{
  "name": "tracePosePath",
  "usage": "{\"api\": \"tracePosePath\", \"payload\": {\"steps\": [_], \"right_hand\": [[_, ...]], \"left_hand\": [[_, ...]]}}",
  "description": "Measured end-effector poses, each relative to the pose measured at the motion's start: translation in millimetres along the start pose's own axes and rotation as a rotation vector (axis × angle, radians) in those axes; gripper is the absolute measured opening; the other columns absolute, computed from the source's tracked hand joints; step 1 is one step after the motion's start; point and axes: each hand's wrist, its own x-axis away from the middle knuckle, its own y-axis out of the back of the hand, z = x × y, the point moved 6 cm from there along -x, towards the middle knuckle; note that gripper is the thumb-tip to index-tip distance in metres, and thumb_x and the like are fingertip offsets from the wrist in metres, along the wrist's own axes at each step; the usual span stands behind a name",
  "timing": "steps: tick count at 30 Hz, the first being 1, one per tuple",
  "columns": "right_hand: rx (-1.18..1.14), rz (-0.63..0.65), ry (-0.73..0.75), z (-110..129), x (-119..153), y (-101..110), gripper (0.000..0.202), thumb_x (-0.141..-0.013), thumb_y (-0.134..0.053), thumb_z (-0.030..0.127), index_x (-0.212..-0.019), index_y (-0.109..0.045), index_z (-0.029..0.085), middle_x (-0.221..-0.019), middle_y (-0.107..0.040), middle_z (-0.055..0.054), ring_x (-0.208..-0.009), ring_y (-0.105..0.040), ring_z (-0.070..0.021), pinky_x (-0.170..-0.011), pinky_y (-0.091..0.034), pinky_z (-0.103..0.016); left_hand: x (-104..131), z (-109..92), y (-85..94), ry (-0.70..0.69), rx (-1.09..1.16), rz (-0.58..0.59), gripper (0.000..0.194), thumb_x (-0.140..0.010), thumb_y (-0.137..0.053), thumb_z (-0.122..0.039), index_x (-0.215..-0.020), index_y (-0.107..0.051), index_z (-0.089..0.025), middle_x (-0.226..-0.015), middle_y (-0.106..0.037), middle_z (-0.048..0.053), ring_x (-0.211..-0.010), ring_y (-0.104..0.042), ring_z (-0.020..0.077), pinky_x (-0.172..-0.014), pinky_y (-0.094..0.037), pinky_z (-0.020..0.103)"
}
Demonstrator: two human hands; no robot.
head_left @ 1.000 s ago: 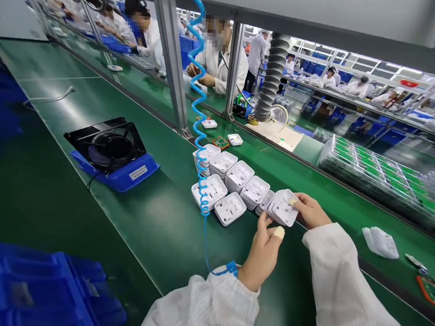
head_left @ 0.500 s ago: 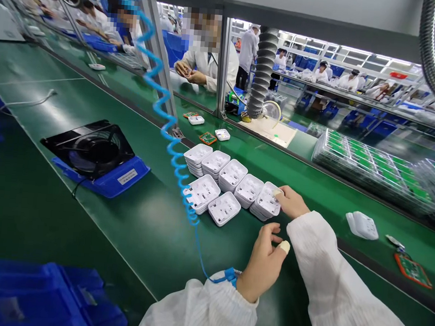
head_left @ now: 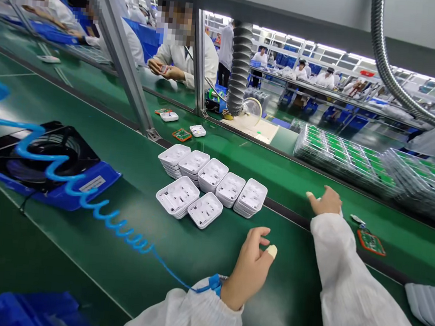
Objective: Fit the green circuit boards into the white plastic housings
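My left hand [head_left: 248,271] hovers over the green bench, fingers loosely curled and thumb apart, with nothing in it. A blue coiled-cord wrist strap [head_left: 213,285] is around its wrist. My right hand [head_left: 326,201] reaches over the green belt, thumb spread from the fingers. A sliver of a white plastic piece shows beside it; the hand hides the rest, so contact is unclear. Left of my hands stand stacks of white square plastic housings [head_left: 250,196] in two rows. A lower housing [head_left: 205,211] is at the front. Both thumbs wear pale finger cots.
An orange-edged circuit board [head_left: 371,242] lies right of my right hand. Stacked clear trays with green boards [head_left: 346,158] stand beyond the belt. A black fan [head_left: 58,153] sits on the left bench. White ribbed stacked pieces [head_left: 427,302] are at the right edge. A co-worker [head_left: 188,60] sits opposite.
My right hand has left the rightmost housing stack and moved right, over the white pieces on the belt. My left hand keeps its pose. The view has swung right.
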Motion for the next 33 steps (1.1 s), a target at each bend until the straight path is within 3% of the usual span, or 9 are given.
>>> {"api": "tracePosePath", "payload": {"steps": [4, 11, 13, 16, 19, 21, 26, 30, 33], "right_hand": [[0.162, 0.017, -0.266, -63, -9, -16, 0.073, -0.071, -0.057, 0.051, -0.130, -0.037, 0.012, -0.130, -0.037, -0.023, -0.114, -0.040, -0.0414, -0.091, -0.034, -0.053], [-0.159, 0.202, -0.152, -58, 0, -25, 0.070, -0.064, -0.060, 0.044, -0.126, -0.043, 0.016, -0.119, -0.052, -0.016, -0.107, -0.051, -0.0322, -0.090, -0.040, -0.042], [-0.417, 0.412, -0.094, -43, 28, -27, 0.069, -0.058, -0.063, 0.046, -0.120, -0.048, 0.018, -0.116, -0.056, -0.012, -0.103, -0.054, -0.0298, -0.087, -0.043, -0.040], [-0.902, 0.885, 0.027, -3, 102, -27, 0.069, -0.052, -0.066, 0.056, -0.111, -0.055, 0.021, -0.108, -0.060, -0.009, -0.098, -0.057, -0.0286, -0.082, -0.046, -0.038], [-1.101, 1.245, 0.049, 26, 173, -22, 0.069, -0.052, -0.068, 0.063, -0.106, -0.058, 0.021, -0.103, -0.062, -0.009, -0.092, -0.059, -0.0274, -0.079, -0.047, -0.038], [-1.170, 1.310, 0.063, 35, 197, -19, 0.072, -0.056, -0.063, 0.071, -0.107, -0.057, 0.021, -0.103, -0.062, -0.010, -0.092, -0.059, -0.0267, -0.079, -0.046, -0.038], [-1.157, 1.068, 0.069, 23, 193, -25, 0.073, -0.063, -0.058, 0.073, -0.116, -0.049, 0.023, -0.114, -0.057, -0.013, -0.101, -0.056, -0.0260, -0.081, -0.045, -0.039], [-1.074, 1.015, 0.079, 11, 193, -37, 0.064, -0.067, -0.060, 0.067, -0.111, -0.053, 0.022, -0.111, -0.059, -0.013, -0.097, -0.056, -0.0248, -0.077, -0.047, -0.039], [-1.116, 0.979, 0.037, 6, 193, -45, 0.062, -0.065, -0.064, 0.065, -0.108, -0.054, 0.021, -0.107, -0.060, -0.013, -0.093, -0.057, -0.0235, -0.070, -0.048, -0.036]], "left_hand": [[-2, 4, -6.4, -0.014, -0.043, 0.024, 0.033, -0.083, -0.046, -0.024, -0.116, -0.047, -0.025, -0.109, -0.048, 0.006, -0.076, -0.051, 0.0125, -0.072, -0.045, 0.029], [0, -8, -7.7, -0.229, -0.266, 0.014, 0.039, -0.082, -0.045, -0.019, -0.121, -0.047, -0.023, -0.125, -0.046, 0.009, -0.111, -0.047, 0.0218, -0.091, -0.043, 0.037], [2, -16, -5.5, -0.319, -0.349, -0.020, 0.049, -0.081, -0.045, -0.017, -0.130, -0.040, -0.023, -0.134, -0.041, 0.008, -0.123, -0.038, 0.0226, -0.102, -0.035, 0.040], [1, -26, -3.6, -0.430, -0.426, -0.029, 0.065, -0.079, -0.048, -0.015, -0.139, -0.027, -0.021, -0.144, -0.032, 0.008, -0.132, -0.027, 0.0243, -0.110, -0.024, 0.043], [1, -29, -7.4, -0.456, -0.439, 0.106, 0.062, -0.075, -0.050, -0.014, -0.135, -0.036, -0.022, -0.136, -0.045, 0.008, -0.123, -0.040, 0.0252, -0.105, -0.032, 0.042], [4, -25, -3.9, -0.398, -0.441, 0.138, 0.051, -0.074, -0.049, -0.013, -0.124, -0.048, -0.023, -0.120, -0.058, 0.006, -0.107, -0.052, 0.0229, -0.095, -0.041, 0.038], [24, -16, 49.7, -0.227, -0.426, -0.182, 0.029, -0.075, -0.049, -0.018, -0.103, -0.054, -0.022, -0.088, -0.064, 0.000, -0.077, -0.059, 0.0159, -0.071, -0.046, 0.027], [40, -37, 111.5, -0.294, -0.561, -0.609, 0.020, -0.077, -0.050, -0.023, -0.096, -0.052, -0.019, -0.090, -0.060, 0.003, -0.084, -0.057, 0.0187, -0.078, -0.045, 0.032], [40, -59, 136.5, -0.383, -0.722, -0.830, 0.021, -0.077, -0.050, -0.023, -0.098, -0.049, -0.019, -0.096, -0.056, 0.005, -0.092, -0.055, 0.0209, -0.084, -0.044, 0.035]]}}
